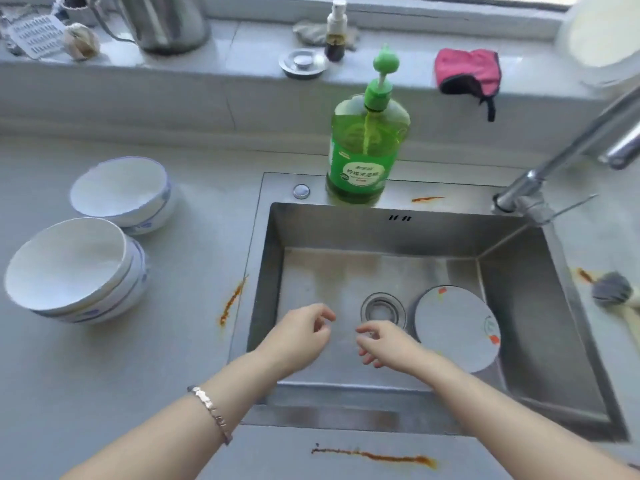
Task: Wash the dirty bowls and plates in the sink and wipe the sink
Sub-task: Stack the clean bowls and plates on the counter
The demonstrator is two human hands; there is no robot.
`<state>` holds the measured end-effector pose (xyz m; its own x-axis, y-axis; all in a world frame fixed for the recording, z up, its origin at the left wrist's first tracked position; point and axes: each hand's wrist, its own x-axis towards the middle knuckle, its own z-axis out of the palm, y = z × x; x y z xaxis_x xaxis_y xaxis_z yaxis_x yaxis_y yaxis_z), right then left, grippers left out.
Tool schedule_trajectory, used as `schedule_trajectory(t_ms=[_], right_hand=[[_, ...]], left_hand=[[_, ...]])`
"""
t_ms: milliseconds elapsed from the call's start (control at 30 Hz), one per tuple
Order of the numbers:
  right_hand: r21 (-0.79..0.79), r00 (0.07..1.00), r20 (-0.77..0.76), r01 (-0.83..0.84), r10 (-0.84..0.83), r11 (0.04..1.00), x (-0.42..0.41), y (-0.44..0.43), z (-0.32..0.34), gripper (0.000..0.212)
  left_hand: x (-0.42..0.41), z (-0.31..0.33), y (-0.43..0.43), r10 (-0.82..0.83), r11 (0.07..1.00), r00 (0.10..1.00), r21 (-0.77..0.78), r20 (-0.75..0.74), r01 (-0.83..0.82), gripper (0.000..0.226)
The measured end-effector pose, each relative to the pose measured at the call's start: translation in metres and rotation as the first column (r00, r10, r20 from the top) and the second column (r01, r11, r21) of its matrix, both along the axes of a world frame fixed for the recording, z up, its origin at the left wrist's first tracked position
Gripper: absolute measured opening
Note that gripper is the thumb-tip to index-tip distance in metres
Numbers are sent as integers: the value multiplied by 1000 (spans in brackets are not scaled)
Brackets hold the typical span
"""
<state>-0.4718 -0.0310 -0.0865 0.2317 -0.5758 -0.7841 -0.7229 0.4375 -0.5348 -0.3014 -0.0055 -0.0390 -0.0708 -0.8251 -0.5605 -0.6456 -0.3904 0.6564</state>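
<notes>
Two stacks of blue-rimmed bowls (69,271) sit on the counter (156,368) left of the sink (346,230). Insides look clean, so I read them as parked there, done. Sauce streak (232,301) by the sink's left rim: wipe pending. L hand (301,336) is over the basin, fingers loosely curled, holding nothing. Detergent bottle (367,143) on the back rim, within reach. R hand (388,344) is near the drain strainer (382,308), fingers slack, empty. Plate (457,327) w/ red smears lies on the basin floor just right of R hand; prob. next item. Scrubber (613,289) on the counter, far right.
</notes>
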Motion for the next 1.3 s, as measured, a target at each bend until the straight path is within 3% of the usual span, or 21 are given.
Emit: schedule_trajectory(t_ms=[100, 233, 333, 400, 500, 733, 933, 1167, 1300], right_hand=[[18, 984, -134, 123, -120, 992, -97, 3, -24, 39], [12, 929, -338, 166, -152, 986, -193, -14, -52, 45], [-6, 886, -412, 232, -214, 973, -236, -33, -81, 44], [-18, 844, -466, 290, -265, 957, -256, -44, -102, 36], [-6, 811, -499, 349, -305, 937, -271, -55, -132, 31], [-96, 737, -456, 516, -498, 851, -270, -59, -177, 13], [-145, 738, -349, 566, -577, 812, -264, -46, -179, 22], [-309, 816, -154, 496, -557, 812, -234, -48, -117, 19], [-453, 826, 29, 512, -562, 730, -209, -46, -60, 18]], left_hand=[[-66, -30, -20, -59, 990, 998, 128, -25, 62, 28], [-142, -86, -43, -20, 965, 999, 261, -29, 27, 34], [-188, -125, -60, -15, 962, 1000, 274, 3, 14, 39], [-210, -151, -73, 6, 962, 999, 271, 39, -16, 29], [-228, -191, -87, 61, 938, 997, 338, 49, -74, 38], [-235, -223, -95, 256, 895, 966, 384, -27, -226, 43], [-218, -211, -89, 267, 894, 963, 383, -36, -233, 49], [-184, -144, -81, 302, 932, 950, 231, -73, -279, 44], [-156, -82, -81, 314, 947, 945, 105, -87, -305, 36]])
